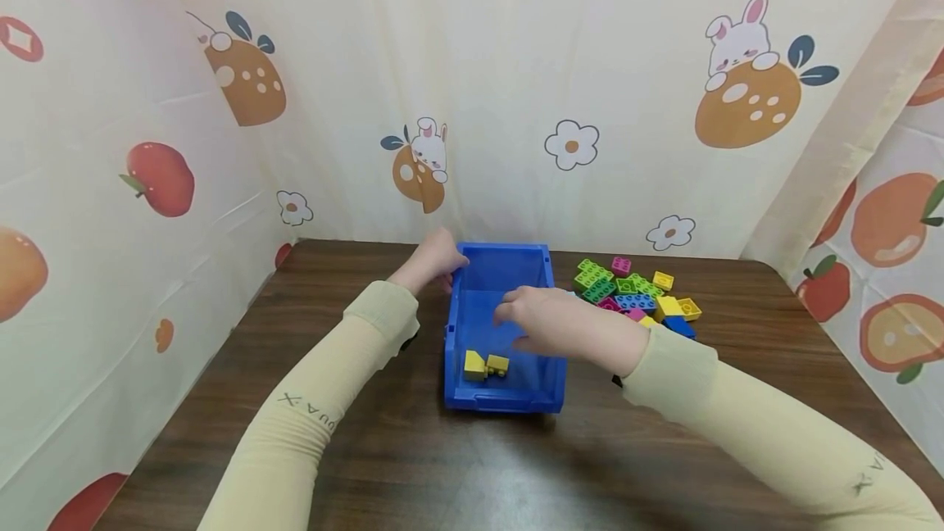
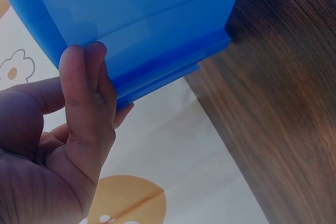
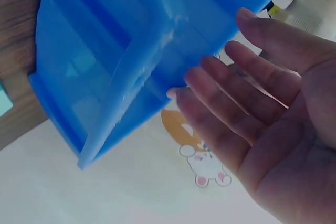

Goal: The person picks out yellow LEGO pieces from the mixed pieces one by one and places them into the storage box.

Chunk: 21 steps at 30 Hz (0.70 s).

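Observation:
A blue plastic bin (image 1: 504,408) stands on the brown table, with two yellow toy bricks (image 1: 474,365) lying inside at its near end. My left hand (image 1: 437,256) grips the bin at its back left corner; in the left wrist view the fingers (image 2: 84,98) lie against the blue wall. Over the bin's right side hovers my right hand (image 1: 546,319), holding nothing. The right wrist view shows its fingers (image 3: 226,124) spread and gently bent, palm visible, beside the bin's rim (image 3: 121,87).
Right of the bin lies a loose pile of toy bricks (image 1: 636,301) in green, blue, yellow and pink, partly behind my right forearm. A printed curtain (image 1: 501,187) hangs along the table's back edge and both sides. Dark wood tabletop (image 1: 413,465) extends in front.

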Each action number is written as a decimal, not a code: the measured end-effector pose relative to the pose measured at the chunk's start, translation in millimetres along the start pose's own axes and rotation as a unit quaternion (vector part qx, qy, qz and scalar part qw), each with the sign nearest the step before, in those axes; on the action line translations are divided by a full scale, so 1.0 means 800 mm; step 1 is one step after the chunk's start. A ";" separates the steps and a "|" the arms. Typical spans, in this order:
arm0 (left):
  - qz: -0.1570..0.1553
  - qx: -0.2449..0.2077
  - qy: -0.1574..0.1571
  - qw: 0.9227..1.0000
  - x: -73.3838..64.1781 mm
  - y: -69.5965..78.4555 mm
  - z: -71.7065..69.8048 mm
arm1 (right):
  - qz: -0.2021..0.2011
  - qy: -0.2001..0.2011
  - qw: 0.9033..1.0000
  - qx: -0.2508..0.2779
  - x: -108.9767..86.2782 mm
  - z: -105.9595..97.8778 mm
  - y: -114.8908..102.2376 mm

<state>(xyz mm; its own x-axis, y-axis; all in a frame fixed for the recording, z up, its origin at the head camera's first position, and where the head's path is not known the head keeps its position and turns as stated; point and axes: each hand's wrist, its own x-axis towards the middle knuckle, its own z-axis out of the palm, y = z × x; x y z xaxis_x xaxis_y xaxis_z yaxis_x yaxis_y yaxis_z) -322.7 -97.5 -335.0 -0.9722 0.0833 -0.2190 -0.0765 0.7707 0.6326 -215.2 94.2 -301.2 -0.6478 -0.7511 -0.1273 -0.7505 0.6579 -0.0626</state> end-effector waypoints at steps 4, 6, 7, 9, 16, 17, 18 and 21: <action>-0.003 0.010 -0.002 1.000 0.004 -0.001 0.000 | -0.014 0.039 0.999 -0.006 -0.009 -0.005 0.006; -0.002 0.013 -0.001 1.000 0.005 -0.001 0.000 | -0.018 0.055 0.998 -0.008 -0.013 -0.006 0.009; -0.001 0.014 -0.001 1.000 0.005 -0.001 0.001 | -0.020 0.061 0.998 -0.007 -0.016 -0.007 0.011; 0.001 0.015 -0.001 1.000 0.005 -0.001 0.001 | -0.025 0.070 0.997 -0.007 -0.020 -0.009 0.015; 0.001 0.011 -0.005 1.000 0.005 -0.001 0.001 | -0.028 0.097 0.995 -0.012 -0.037 -0.014 0.027; 0.000 0.010 -0.005 1.000 0.005 -0.001 0.001 | -0.029 0.100 0.994 -0.014 -0.040 -0.014 0.029; 0.000 0.009 -0.006 1.000 0.005 -0.001 0.001 | -0.031 0.103 0.994 -0.015 -0.043 -0.013 0.031; 0.000 0.008 -0.006 1.000 0.005 -0.001 0.001 | -0.040 0.117 0.992 -0.018 -0.050 -0.010 0.036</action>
<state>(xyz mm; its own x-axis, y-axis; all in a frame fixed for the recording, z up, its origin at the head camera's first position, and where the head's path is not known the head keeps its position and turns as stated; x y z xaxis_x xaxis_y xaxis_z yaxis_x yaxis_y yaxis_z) -326.6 -97.5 -337.1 -0.9692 0.0906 -0.2290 -0.0737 0.7804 0.6209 -212.0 142.6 -289.9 -0.5961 -0.7954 0.1094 -0.8017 0.5971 -0.0270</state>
